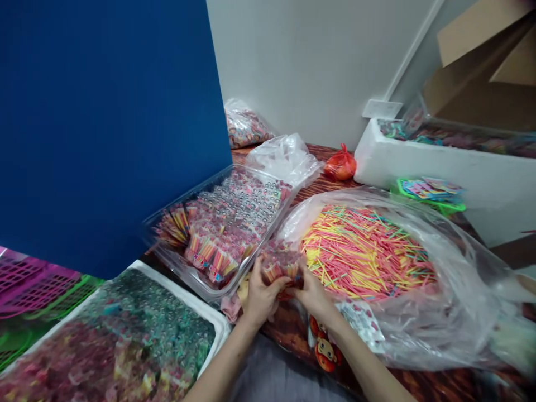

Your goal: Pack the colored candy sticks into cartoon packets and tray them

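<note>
Wood-grain table (pixel 301 192) pushed into a pale wall corner, crowded with stock; landmark taken as the clear tray (pixel 167 262) at centre. Both hands meet just right of the tray's near corner. Left hand (pixel 259 298) and right hand (pixel 312 293) are closed together around one small clear packet of coloured sticks (pixel 280 267), fingers curled over it from either side, holding it low over the table edge between the tray and the big bag, a spot that looks handy to both. Clear tray holds rows of similar filled packets (pixel 221 234), laid flat and overlapping, sticks pointing much the same way; the near rows look neat, the far ones blur. Right of the tray, a large clear plastic bag (pixel 452 290) lies open-mouthed with a heap of loose pink, yellow and green sticks (pixel 364 254) inside, the opening turned toward the hands. Left and nearer than the tray, a white foam box (pixel 209 321) is filled with small mixed-colour pieces, too blurred to name. Beyond the tray sit a crumpled empty-looking clear bag (pixel 287 156), a filled bag by the wall (pixel 245 127) and a small red knotted bag (pixel 340 164). Far right of the tray, a long white foam box (pixel 439 167) carries colourful items, with a green tray of printed cards (pixel 431 192) in front and cardboard boxes (pixel 481 61) above. A blue panel (pixel 104 123) stands left of the tray; pink and green baskets (pixel 37 290) show below it.
</note>
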